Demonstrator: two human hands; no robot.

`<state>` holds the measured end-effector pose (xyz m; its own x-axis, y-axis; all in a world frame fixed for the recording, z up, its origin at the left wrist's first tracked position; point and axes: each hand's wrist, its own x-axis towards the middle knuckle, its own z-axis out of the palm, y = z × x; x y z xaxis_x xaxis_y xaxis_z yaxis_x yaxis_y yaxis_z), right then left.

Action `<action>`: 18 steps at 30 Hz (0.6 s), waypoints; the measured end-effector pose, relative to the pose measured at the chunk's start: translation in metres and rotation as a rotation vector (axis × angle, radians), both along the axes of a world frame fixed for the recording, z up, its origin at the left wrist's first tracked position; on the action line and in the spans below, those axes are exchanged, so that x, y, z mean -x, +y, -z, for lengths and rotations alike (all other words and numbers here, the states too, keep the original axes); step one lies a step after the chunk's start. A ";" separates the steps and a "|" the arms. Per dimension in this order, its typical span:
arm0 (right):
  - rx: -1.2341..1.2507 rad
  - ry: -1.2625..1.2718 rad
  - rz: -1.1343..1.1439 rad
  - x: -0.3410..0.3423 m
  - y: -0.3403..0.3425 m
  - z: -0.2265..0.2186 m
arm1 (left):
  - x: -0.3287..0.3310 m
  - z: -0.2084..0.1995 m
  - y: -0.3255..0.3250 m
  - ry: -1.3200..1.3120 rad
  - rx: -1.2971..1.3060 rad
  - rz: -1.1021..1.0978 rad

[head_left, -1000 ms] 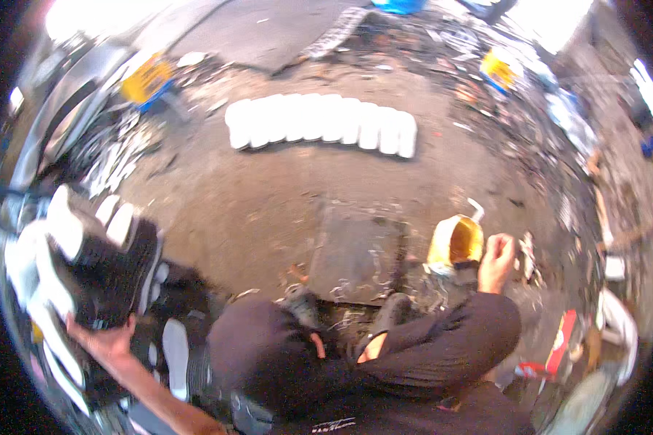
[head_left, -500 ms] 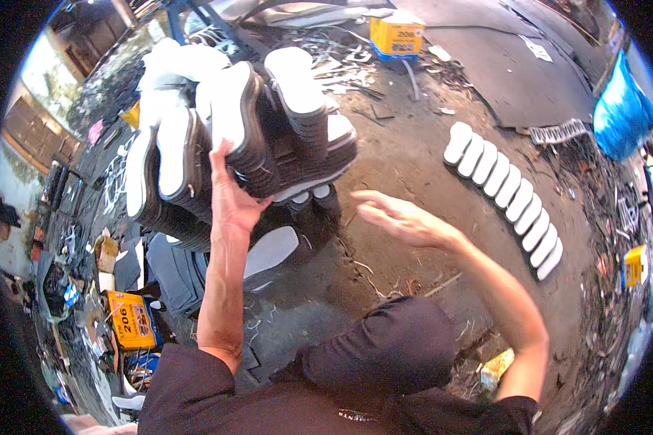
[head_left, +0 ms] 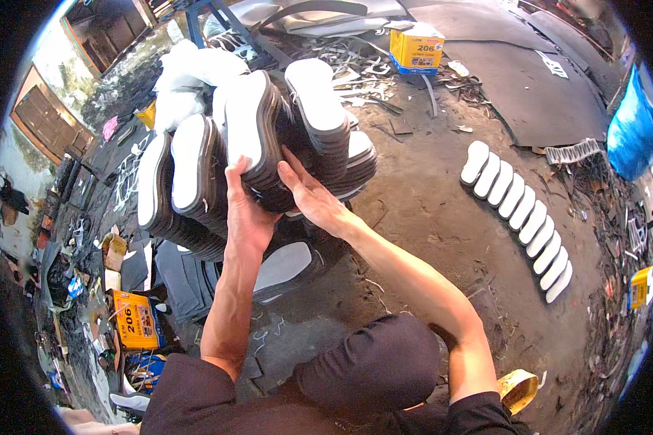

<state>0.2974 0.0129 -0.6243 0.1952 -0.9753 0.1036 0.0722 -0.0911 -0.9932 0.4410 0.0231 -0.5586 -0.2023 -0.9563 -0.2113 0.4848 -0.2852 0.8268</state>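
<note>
My left hand (head_left: 251,217) is wrapped round the near end of a stack of shoe soles (head_left: 248,119), dark-edged with a white top. Its thumb lies against the white top sole. From the other side, my right hand (head_left: 313,199) presses its fingers on the same stack, so both hands grip it together. Close by on the left stand two more sole stacks (head_left: 190,163) with white tops. Another tall stack (head_left: 316,101) rises to the right. Beneath my wrists a white sole (head_left: 283,267) lies on a low dark pile. The undersides of the gripped soles are hidden.
A curved row of white-topped soles (head_left: 519,206) lies on the floor at right. Yellow boxes (head_left: 416,51) stand at the back and to the left (head_left: 135,319). Dark sheets (head_left: 530,90) cover the far right floor, near a blue bag (head_left: 635,130). Scraps litter the edges.
My right hand has moved left from over the bare floor onto the stack's right side. My left hand stays at the stack's near end. The whole view has shifted slightly.
</note>
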 end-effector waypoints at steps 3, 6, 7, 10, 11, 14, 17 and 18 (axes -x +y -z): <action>-0.012 0.013 0.009 0.001 0.014 -0.011 | 0.000 -0.001 0.008 0.015 0.000 -0.050; 0.045 0.078 -0.004 0.005 0.031 -0.030 | -0.006 0.001 0.020 0.062 0.056 -0.056; 0.064 0.091 -0.026 0.007 0.037 -0.039 | -0.007 -0.002 0.028 0.070 0.078 -0.087; 0.192 0.125 -0.037 0.016 0.052 -0.068 | 0.000 -0.024 0.049 0.086 0.175 -0.222; 0.230 0.119 -0.027 0.024 0.058 -0.075 | 0.008 -0.027 0.054 0.107 0.210 -0.227; 0.344 0.101 0.040 0.047 0.085 -0.117 | 0.029 -0.059 0.069 0.205 0.323 -0.207; 0.397 0.140 0.212 0.069 0.102 -0.135 | 0.049 -0.071 0.060 0.296 0.299 -0.098; 0.421 0.138 0.322 0.080 0.100 -0.129 | 0.065 -0.076 0.058 0.312 0.272 -0.074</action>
<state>0.2177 0.1131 -0.4958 -0.0666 -0.8677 0.4926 -0.1535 -0.4789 -0.8643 0.3758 0.0808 -0.4822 -0.1456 -0.9830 0.1119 0.7349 -0.0317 0.6774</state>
